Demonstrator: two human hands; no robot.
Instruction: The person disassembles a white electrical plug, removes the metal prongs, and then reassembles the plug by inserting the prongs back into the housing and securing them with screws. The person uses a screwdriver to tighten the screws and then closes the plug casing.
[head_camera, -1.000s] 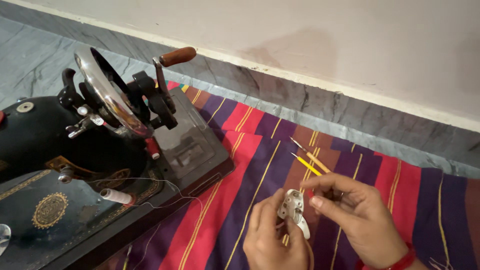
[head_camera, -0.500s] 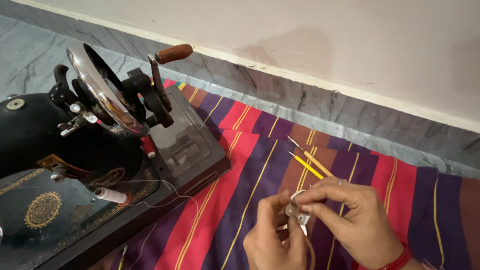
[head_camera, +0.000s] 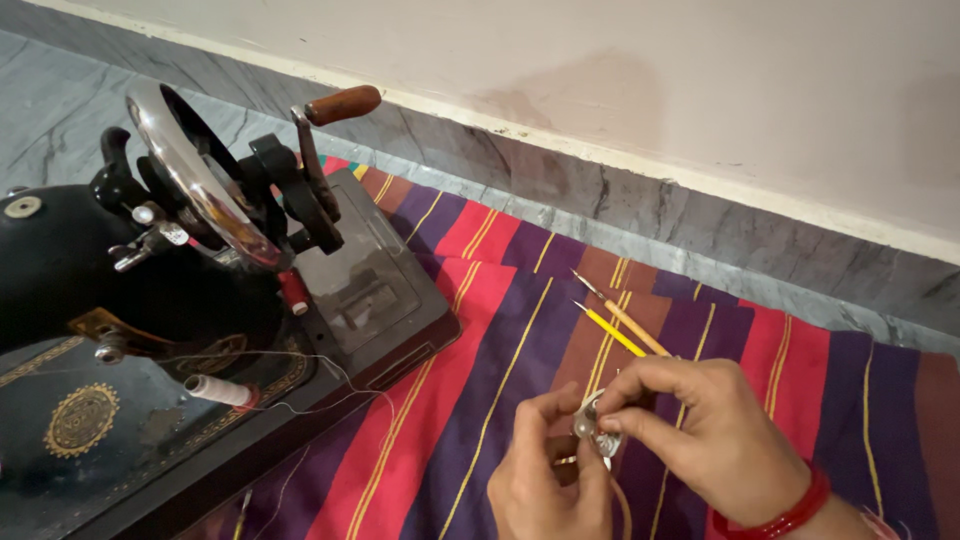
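Head view: hands at five o'clock.
Left hand (head_camera: 540, 480): pinched the small metal bobbin case (head_camera: 592, 428), steadying it.
Right hand (head_camera: 700, 430): fingertips pressed together on the case.
Yellow tools (head_camera: 625, 322): twelve o'clock, near.

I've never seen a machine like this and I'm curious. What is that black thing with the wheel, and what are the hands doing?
The picture comes from a camera worn on the person's head, looking down at their own hands. The black thing is an old hand-cranked sewing machine. Its shiny wheel is turned with the wooden-handled crank. A spool of white thread sits on the machine. Everything rests on a striped cloth in red, purple and yellow, spread on a grey floor beside a wall. Two thin yellow-handled tools lie on the cloth. The left hand and the right hand, which wears a red bangle, together pinch a small silver metal part; it is too small to name surely.
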